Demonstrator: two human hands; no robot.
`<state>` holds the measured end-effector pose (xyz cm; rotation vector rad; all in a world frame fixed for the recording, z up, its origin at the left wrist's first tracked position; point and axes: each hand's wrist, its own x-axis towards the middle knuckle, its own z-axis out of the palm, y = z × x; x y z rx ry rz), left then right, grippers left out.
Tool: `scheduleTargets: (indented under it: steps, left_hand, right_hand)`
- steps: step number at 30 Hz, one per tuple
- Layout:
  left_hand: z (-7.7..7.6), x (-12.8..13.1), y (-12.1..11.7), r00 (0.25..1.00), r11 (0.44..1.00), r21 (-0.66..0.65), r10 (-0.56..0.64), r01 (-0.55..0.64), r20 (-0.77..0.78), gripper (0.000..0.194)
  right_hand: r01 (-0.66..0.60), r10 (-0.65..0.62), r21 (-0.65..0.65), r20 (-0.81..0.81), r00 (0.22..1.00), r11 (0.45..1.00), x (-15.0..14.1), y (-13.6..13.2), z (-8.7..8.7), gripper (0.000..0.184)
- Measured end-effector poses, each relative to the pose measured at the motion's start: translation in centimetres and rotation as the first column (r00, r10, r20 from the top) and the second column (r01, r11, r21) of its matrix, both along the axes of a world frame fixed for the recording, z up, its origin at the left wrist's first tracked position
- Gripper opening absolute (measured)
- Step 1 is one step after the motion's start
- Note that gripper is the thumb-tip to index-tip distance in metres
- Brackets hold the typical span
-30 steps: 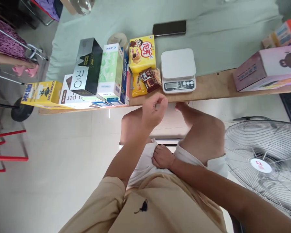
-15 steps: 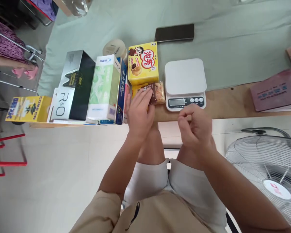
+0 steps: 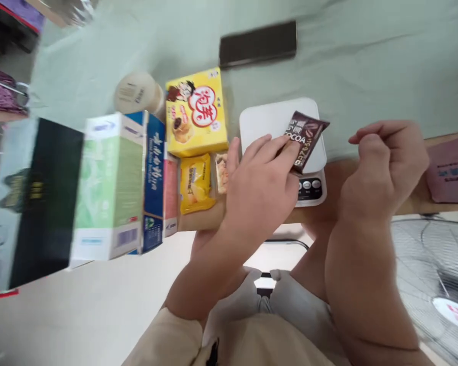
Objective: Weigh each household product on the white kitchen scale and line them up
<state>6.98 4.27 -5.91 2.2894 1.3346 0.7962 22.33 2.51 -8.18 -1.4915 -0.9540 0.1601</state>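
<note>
Dark brown and labelled COCOA, a snack packet (image 3: 307,140) lies slanted over the white kitchen scale (image 3: 261,122). My left hand (image 3: 261,185) grips its left end; whether it rests on the scale's plate I cannot tell. Part of the scale's button panel (image 3: 311,188) shows below the packet. To the right of the scale, my right hand (image 3: 383,168) is raised with its fingers curled closed; their inside is hidden. Left of my left hand lie a yellow snack packet (image 3: 196,183) and a partly covered clear-wrapped snack (image 3: 222,173).
A yellow snack box (image 3: 196,114) stands behind the packets. Several boxes, among them a green-white one (image 3: 103,188) and a blue one (image 3: 152,178), line the left side. A round tub (image 3: 135,94), a black phone-like slab (image 3: 257,44), a purple booklet (image 3: 452,168) and a floor fan (image 3: 435,264) surround.
My left hand has moved right from the snack packets, bringing the cocoa packet over the scale. My right hand has moved right and up, still closed. The view has shifted closer.
</note>
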Motion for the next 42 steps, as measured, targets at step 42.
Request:
scheduleTargets:
  steps: [42]
  left_hand:
    - [1.4, 6.3, -3.0, 0.827, 0.729, -0.434, -0.327, 0.529, 0.458, 0.049]
  right_hand:
    - [-0.138, 0.391, -0.650, 0.263, 0.882, 0.747, 5.5, -9.1, 6.4, 0.046]
